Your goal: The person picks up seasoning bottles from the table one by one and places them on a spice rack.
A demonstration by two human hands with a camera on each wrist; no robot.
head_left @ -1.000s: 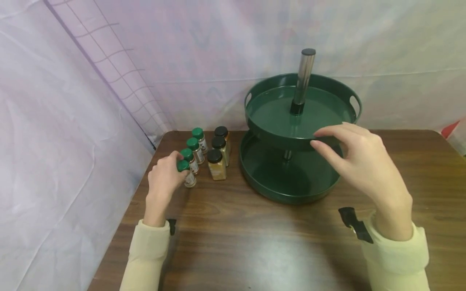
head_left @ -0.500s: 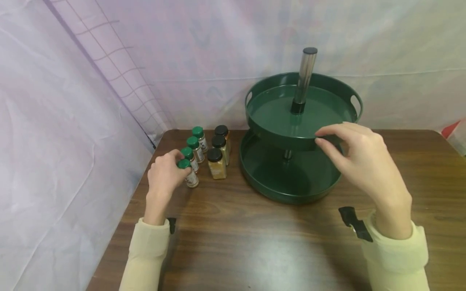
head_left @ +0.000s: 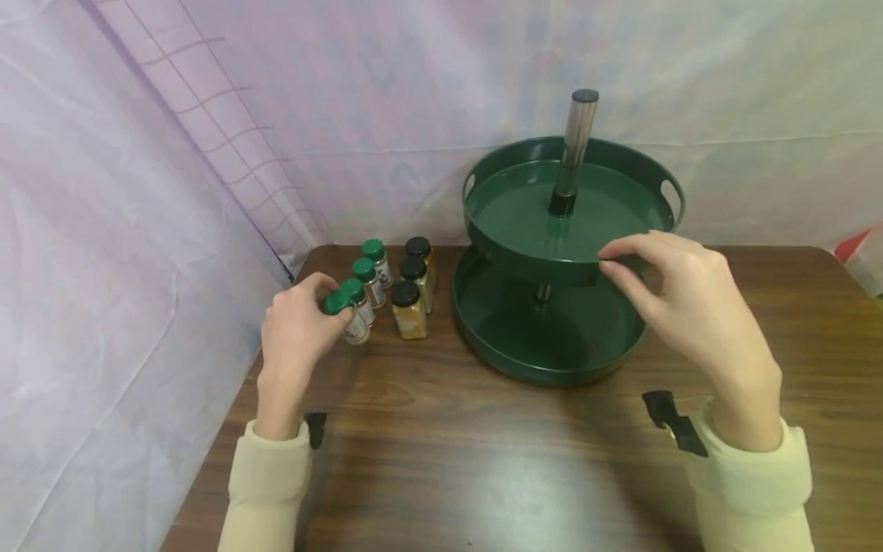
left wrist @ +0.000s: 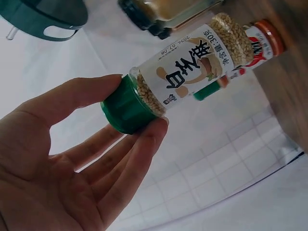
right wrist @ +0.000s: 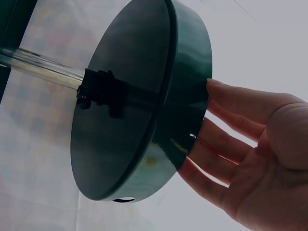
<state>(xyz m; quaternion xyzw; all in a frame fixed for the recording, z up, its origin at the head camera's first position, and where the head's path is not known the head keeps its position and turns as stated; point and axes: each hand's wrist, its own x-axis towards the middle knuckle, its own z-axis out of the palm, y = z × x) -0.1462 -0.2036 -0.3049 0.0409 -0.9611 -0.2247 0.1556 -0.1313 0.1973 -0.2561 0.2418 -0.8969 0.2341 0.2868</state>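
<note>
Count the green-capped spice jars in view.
3: one small glass green-capped jar pinched by the left hand, two more standing in a row behind it. Another may hide behind the hand.

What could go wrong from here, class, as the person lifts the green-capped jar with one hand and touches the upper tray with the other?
1. The left hand pinches the tilted sesame jar only by its green cap; it might slip or unscrew.
2. Swinging it could knock the neighbouring spice jars standing close by.
3. The right hand merely touches the upper tray, which might turn or wobble on its pole.
</note>
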